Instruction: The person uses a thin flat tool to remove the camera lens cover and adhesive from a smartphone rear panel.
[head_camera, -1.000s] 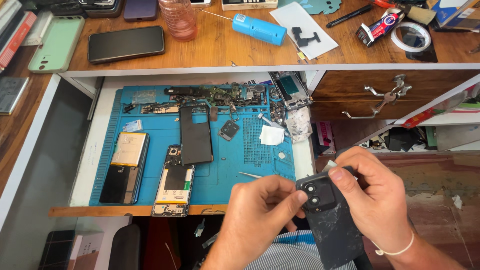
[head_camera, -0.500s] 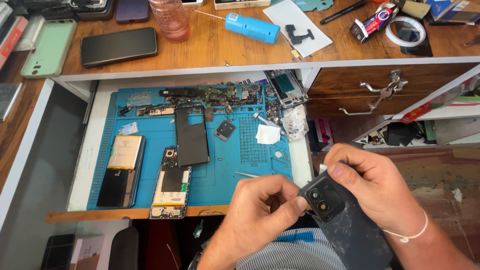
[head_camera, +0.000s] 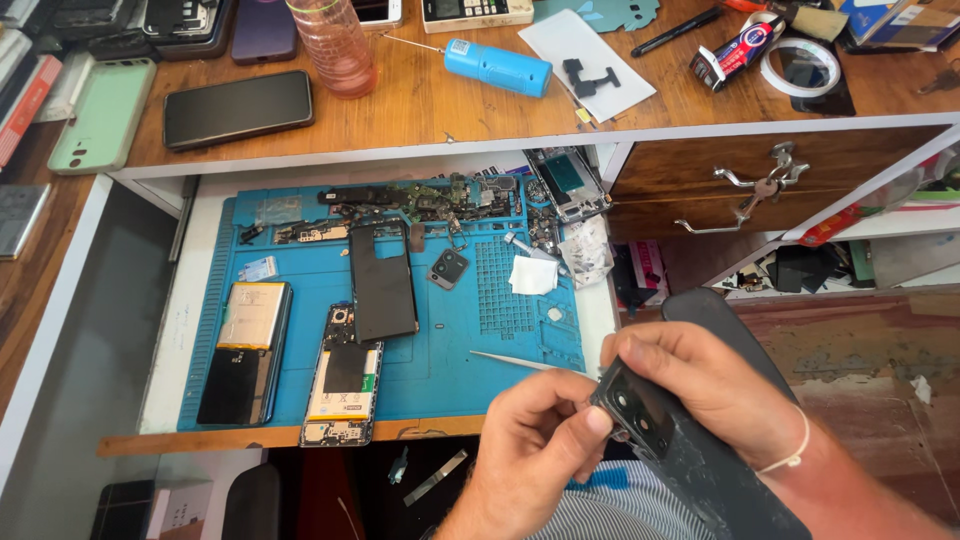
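My right hand (head_camera: 715, 385) grips a black phone back cover (head_camera: 700, 460) near its camera block, holding it tilted in front of my lap. My left hand (head_camera: 535, 445) pinches the corner of the same cover at the camera block (head_camera: 637, 412), thumb and forefinger pressed on its edge. Both hands are below and to the right of the blue work mat (head_camera: 450, 340). Thin metal tweezers (head_camera: 525, 361) lie on the mat just above my left hand.
On the mat lie an opened phone body (head_camera: 342, 375), a black back panel (head_camera: 382, 280), a battery with a screen (head_camera: 245, 350), a small camera frame (head_camera: 447, 268) and several loose parts. The wooden desk above holds a dark phone (head_camera: 238, 107), a blue tool (head_camera: 497, 67), tape (head_camera: 800, 68). A drawer (head_camera: 760, 185) stands right.
The view has shifted slightly. My hands have turned the black cover, so its camera block now points up and left, and my left fingers have closed in on its corner.
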